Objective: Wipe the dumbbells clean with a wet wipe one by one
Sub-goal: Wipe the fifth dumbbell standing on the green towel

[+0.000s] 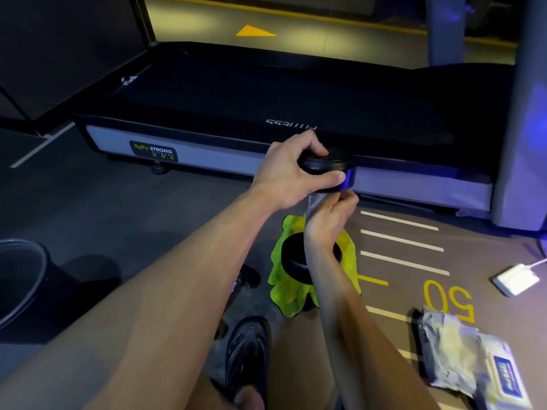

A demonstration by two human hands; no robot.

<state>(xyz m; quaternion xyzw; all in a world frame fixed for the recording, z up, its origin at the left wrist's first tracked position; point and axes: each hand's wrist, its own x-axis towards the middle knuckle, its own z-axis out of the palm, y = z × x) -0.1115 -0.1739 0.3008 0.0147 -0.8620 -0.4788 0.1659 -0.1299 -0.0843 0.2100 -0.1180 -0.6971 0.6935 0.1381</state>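
- Where my right hand (331, 216) curls round the handle of the upright dumbbell (327, 170), any wipe under it is hidden.
- My left hand (291, 173) grips the top head, thumb across its rim.
- Bottom head stands on a yellow-green cloth (285, 294), partly covered by my forearm.
- Wipe packet (467, 359), lower right, label blurred.
- Treadmill (266, 113) behind; floor marking "50" (448, 300); bin (20, 276) cut off left.

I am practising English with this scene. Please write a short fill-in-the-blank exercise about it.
1. The dumbbell stands upright on a ___ cloth.
2. The left hand grips the dumbbell's ___ end.
3. The right hand is wrapped around its ___.
4. Yellow paint on the floor shows the number ___.

Answers: yellow-green; top; handle; 50
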